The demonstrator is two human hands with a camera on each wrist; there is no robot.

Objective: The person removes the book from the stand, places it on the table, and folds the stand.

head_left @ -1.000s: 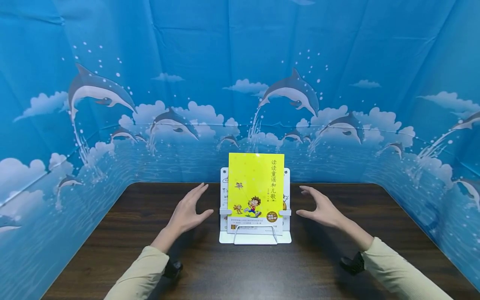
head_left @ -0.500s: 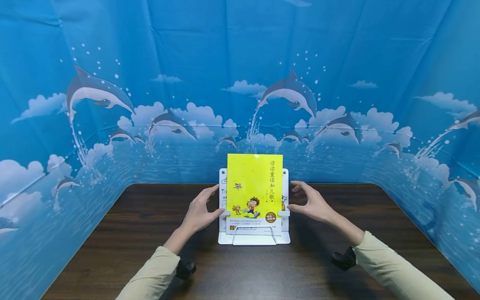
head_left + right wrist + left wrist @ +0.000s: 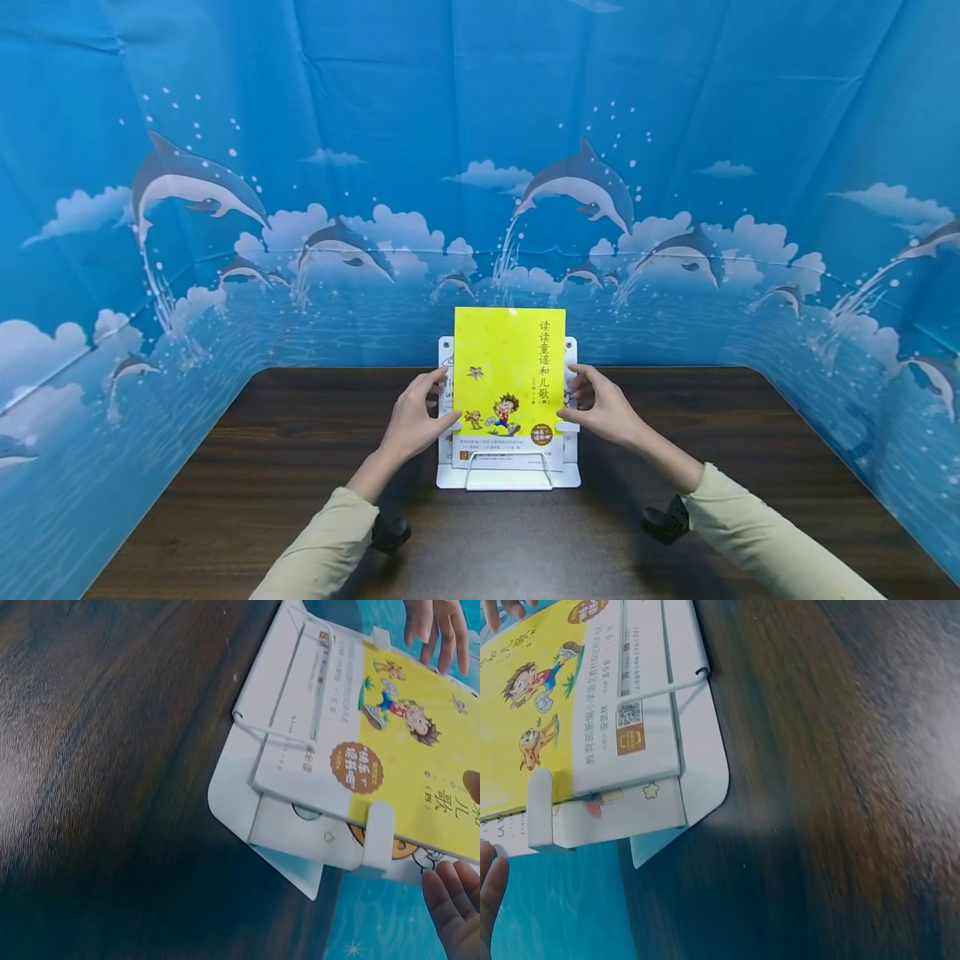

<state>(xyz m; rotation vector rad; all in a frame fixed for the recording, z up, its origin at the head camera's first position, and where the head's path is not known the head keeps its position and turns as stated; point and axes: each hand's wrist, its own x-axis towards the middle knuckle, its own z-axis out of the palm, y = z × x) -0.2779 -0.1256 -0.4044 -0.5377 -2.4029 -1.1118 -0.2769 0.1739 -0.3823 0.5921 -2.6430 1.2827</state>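
A yellow children's book [image 3: 510,358] stands upright, leaning on a white book stand [image 3: 445,475] with a wire rest across its lower front and small side clips. My left hand [image 3: 417,419] is at the book's left edge, thumb tip overlapping the cover beside the clip, other fingers bent loosely at the stand's side. Mirroring it, my right hand [image 3: 604,408] reaches the right edge, its thumb over the cover's border. In the right wrist view the right thumb [image 3: 472,784] overlaps the cover, while the other fingers [image 3: 441,889] lie at the stand's edge, a wide gap between.
A dark wooden table [image 3: 510,550] carries the stand near its far edge. Behind and at both sides hangs a blue curtain [image 3: 420,108] printed with dolphins. Dark wrist devices [image 3: 667,521] sit under both forearms.
Both hands have moved inward from either side, and their thumbs now overlap the book's side edges. The book and stand keep their place.
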